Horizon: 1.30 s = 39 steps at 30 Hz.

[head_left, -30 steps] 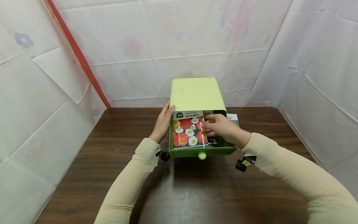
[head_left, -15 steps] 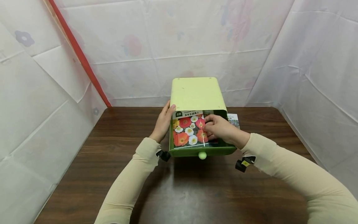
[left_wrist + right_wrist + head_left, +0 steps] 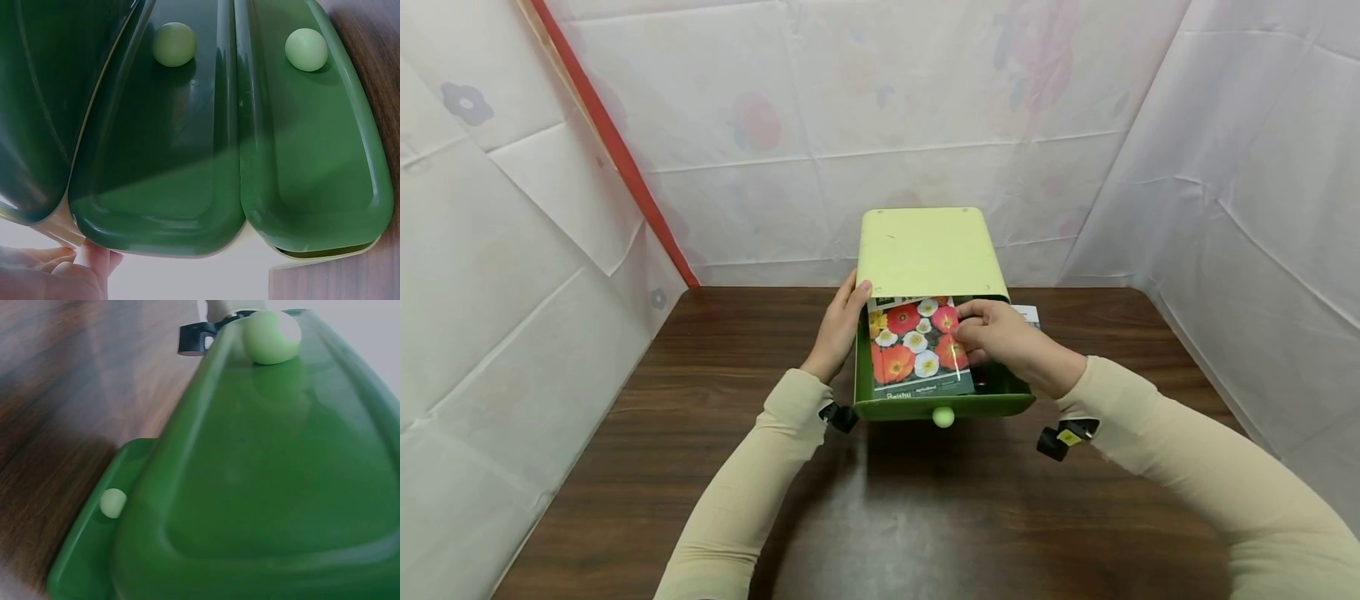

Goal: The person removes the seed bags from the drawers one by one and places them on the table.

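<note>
A light-green storage cabinet (image 3: 928, 250) stands on the table with its top drawer (image 3: 902, 408) pulled out. Inside that drawer lies a flower seed packet (image 3: 916, 343) with red and white blossoms, its top end tucked under the cabinet roof. The right hand (image 3: 1011, 337) pinches the packet's right edge between thumb and fingers. Along the cabinet's left side rests the left hand (image 3: 837, 325), its thumb near the top front corner. In the left wrist view, fingers (image 3: 94, 259) touch the cabinet side beside the drawer fronts. The right wrist view shows the drawer front (image 3: 281, 469) but hides the right hand.
Behind the right hand, another packet (image 3: 1027, 314) lies on the table to the cabinet's right. Two lower drawers (image 3: 162, 156) are closed, with round knobs. The dark wooden table (image 3: 737, 350) is enclosed by white curtains (image 3: 820, 125) at the back and sides.
The seed packet has shifted slightly right and toward the drawer front, its printed bottom edge now showing. The right hand has moved a little right with it. The left hand stays put.
</note>
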### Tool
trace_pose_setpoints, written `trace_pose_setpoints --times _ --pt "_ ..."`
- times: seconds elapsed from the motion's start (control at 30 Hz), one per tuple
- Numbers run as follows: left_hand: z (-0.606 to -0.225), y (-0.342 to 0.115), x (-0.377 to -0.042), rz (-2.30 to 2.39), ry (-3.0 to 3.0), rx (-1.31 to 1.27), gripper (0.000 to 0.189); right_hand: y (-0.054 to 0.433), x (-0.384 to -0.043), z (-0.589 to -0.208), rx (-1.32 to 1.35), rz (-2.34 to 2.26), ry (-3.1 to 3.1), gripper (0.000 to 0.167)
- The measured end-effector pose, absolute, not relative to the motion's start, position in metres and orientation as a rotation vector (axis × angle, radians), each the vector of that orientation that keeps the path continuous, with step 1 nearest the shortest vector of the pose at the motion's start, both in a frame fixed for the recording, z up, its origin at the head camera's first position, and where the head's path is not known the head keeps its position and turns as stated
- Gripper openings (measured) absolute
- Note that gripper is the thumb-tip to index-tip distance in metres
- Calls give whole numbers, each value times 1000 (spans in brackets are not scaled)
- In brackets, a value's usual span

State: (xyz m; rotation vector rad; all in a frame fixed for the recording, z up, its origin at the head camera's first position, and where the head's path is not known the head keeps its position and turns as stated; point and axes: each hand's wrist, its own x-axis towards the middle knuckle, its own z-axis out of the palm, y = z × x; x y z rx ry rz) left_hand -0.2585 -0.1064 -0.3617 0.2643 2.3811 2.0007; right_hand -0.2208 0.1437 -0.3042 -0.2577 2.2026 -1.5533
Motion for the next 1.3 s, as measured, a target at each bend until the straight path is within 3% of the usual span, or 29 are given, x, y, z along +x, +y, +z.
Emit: trace_pose_setpoints --times 0.23,0.67,1.3 --pt "-340 -103 -241 1989 2382 271 65 150 -218 -295 -192 -1600 2114 43" --pt "-368 -108 -262 2038 2382 295 68 164 -211 -284 -100 -1674 2039 46" --pt "-368 -109 -264 2087 2380 319 67 187 -197 -271 -295 -1543 1961 50"
